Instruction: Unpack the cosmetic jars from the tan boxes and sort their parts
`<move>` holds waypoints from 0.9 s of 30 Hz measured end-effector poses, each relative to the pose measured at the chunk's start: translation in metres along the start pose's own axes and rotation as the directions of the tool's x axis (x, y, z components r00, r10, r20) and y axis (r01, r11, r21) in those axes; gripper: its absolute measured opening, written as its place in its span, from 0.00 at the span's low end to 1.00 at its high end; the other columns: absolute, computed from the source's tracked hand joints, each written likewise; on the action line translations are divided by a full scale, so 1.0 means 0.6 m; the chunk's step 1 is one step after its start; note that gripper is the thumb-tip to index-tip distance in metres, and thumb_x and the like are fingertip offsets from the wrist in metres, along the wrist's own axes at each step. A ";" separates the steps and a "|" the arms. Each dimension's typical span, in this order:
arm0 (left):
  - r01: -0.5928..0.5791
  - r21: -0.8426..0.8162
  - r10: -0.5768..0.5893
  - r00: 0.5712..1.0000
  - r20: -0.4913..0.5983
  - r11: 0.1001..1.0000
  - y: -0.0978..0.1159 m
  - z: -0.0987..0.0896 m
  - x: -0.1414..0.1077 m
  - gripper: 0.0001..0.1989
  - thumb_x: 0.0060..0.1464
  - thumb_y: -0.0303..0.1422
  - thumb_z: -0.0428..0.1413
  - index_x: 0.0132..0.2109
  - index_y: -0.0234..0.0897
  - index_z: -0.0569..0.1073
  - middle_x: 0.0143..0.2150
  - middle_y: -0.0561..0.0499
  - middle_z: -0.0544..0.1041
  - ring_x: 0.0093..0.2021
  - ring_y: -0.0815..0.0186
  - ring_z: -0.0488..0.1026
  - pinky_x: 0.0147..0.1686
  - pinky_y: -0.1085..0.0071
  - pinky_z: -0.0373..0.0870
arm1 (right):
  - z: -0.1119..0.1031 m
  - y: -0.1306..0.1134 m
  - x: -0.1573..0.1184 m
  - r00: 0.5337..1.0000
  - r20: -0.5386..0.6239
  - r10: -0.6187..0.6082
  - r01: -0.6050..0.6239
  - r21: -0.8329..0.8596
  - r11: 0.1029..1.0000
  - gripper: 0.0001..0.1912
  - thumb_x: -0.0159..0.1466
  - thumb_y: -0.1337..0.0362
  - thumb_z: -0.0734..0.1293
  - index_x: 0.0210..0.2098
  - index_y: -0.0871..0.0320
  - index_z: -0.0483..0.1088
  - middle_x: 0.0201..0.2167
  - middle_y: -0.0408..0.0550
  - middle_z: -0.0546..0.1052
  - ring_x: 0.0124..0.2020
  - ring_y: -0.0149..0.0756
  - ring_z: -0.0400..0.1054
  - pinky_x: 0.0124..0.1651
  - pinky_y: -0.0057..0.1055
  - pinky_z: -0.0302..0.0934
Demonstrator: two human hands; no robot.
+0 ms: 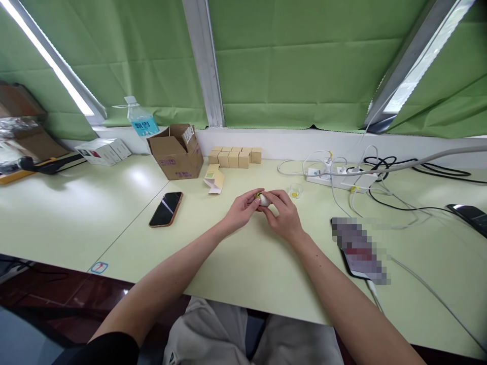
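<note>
Both hands meet above the table (243,268), fingers closed around a small white rounded object (264,200) with a yellow-green part at its left end. My left hand (241,210) pinches that yellow-green end. My right hand (284,214) grips the white side from the right, thumb below and fingers above. Fingers cover much of the object, so its exact kind does not show. Just beyond my right hand sits a small clear plastic cup (294,191) with something yellow in it. A small cream carton (214,179) with its flap open stands beyond my left hand.
Small tan boxes (234,158) line the back, beside an open cardboard box (178,157) and a water bottle (140,119). A phone (166,209) lies left; a partly blurred phone (357,248) with a cable lies right. Cables surround a power strip (342,178).
</note>
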State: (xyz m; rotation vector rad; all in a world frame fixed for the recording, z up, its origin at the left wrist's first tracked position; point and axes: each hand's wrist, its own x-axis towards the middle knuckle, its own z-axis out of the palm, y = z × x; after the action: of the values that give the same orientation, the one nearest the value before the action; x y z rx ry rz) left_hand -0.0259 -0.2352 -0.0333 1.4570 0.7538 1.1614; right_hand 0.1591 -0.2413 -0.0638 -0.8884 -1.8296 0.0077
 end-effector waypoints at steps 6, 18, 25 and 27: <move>-0.021 0.205 0.045 0.993 -0.113 0.979 -0.016 0.004 -0.005 0.23 0.65 0.44 0.64 0.62 0.39 0.80 0.55 0.41 0.85 0.54 0.54 0.82 0.55 0.61 0.79 | 0.004 -0.005 -0.002 0.998 0.049 0.036 -0.034 -0.035 0.999 0.19 0.74 0.56 0.67 0.63 0.50 0.75 0.54 0.58 0.76 0.49 0.50 0.77 0.48 0.47 0.79; -0.052 0.469 0.123 0.985 -0.122 0.882 0.001 0.005 -0.016 0.13 0.68 0.46 0.60 0.46 0.44 0.82 0.34 0.50 0.83 0.31 0.60 0.79 0.39 0.66 0.73 | 0.015 -0.012 0.000 0.997 0.037 0.069 -0.070 0.049 0.996 0.16 0.75 0.59 0.64 0.58 0.50 0.77 0.49 0.55 0.76 0.47 0.47 0.76 0.46 0.45 0.78; -0.023 0.482 0.098 0.987 -0.130 0.876 -0.004 0.004 -0.010 0.17 0.70 0.48 0.56 0.39 0.44 0.80 0.29 0.51 0.79 0.29 0.61 0.76 0.37 0.67 0.70 | 0.025 -0.021 0.002 0.994 0.035 0.099 -0.100 0.032 0.994 0.14 0.74 0.62 0.62 0.54 0.51 0.76 0.48 0.55 0.76 0.42 0.45 0.76 0.42 0.42 0.76; -0.004 0.439 0.068 0.989 -0.132 0.899 -0.008 0.004 -0.007 0.20 0.71 0.50 0.53 0.42 0.42 0.81 0.32 0.49 0.81 0.29 0.62 0.76 0.34 0.67 0.71 | 0.026 -0.020 0.002 0.991 0.018 0.129 -0.130 0.066 0.989 0.12 0.75 0.62 0.62 0.52 0.52 0.76 0.48 0.55 0.76 0.41 0.44 0.76 0.43 0.42 0.77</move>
State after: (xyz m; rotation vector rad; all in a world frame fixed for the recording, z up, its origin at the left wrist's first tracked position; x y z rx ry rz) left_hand -0.0243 -0.2390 -0.0393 1.7744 1.1504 1.1828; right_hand 0.1395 -0.2430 -0.0649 -0.9604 -1.7716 0.1562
